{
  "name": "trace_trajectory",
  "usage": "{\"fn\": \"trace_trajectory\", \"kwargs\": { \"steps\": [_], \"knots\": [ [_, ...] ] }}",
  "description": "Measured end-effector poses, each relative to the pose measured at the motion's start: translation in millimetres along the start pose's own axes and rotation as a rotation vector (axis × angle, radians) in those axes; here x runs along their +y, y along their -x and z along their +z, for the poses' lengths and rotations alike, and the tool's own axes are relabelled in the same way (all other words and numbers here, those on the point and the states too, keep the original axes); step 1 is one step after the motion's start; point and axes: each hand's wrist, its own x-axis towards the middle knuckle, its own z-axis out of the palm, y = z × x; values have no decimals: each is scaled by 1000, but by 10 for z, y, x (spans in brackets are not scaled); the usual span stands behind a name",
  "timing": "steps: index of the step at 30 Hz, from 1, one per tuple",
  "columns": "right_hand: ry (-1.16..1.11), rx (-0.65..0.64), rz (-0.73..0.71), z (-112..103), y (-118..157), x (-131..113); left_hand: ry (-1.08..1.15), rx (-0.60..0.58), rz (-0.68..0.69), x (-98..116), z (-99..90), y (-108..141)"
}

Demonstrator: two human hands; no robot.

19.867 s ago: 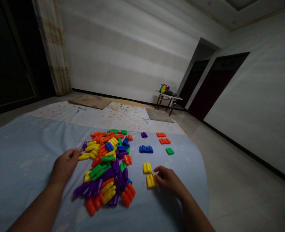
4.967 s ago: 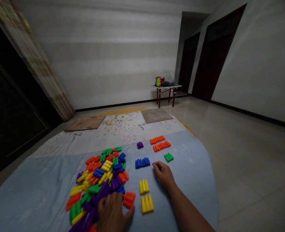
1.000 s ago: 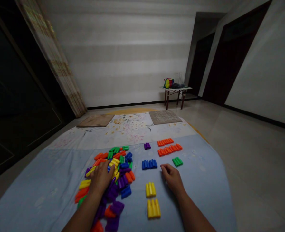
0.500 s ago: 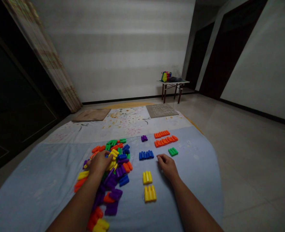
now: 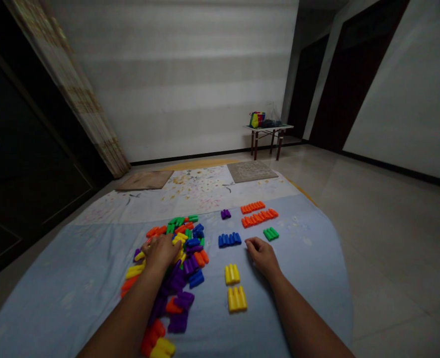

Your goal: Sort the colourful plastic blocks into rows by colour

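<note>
My left hand (image 5: 162, 251) is down in a heap of purple, yellow, orange, green and blue pieces (image 5: 175, 281); its fingertips are hidden among them. To the right of the blue row (image 5: 229, 239), my right hand (image 5: 261, 254) rests on the cloth with its fingers curled together, and nothing shows in them. Two orange rows (image 5: 259, 218) lie beyond it, with a small green group (image 5: 271, 233) just ahead of it. Yellow pieces (image 5: 237, 299) lie in two groups nearer to me, and a small purple group (image 5: 225, 214) lies behind the blue row.
A light blue cloth (image 5: 302, 278) covers the near part of the table, and a flowered cloth (image 5: 205, 191) the far part. A brown mat (image 5: 145, 180) and a grey mat (image 5: 251, 171) lie at the far edge. Beyond stands a small table (image 5: 268, 128) with a colourful bag (image 5: 257, 119).
My left hand has shifted slightly within the heap, its fingers now lower over the pieces. The view has moved a little. My right hand keeps its place beside the blue row.
</note>
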Motion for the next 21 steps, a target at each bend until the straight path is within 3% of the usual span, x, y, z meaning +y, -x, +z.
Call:
{"fn": "trace_trajectory", "kwargs": {
  "steps": [5, 11, 15, 21],
  "knots": [
    [16, 3, -7, 3, 3, -15, 10, -25, -13, 30, 49, 1],
    [9, 3, -27, 0, -5, -16, 49, 98, 12, 91, 14, 144],
    [19, 4, -37, 6, -6, -10, 137, 275, 100, 106, -71, 316],
    [9, 9, -16, 23, -8, 17, 366, 212, 345, 163, -72, 692]
  ]
}}
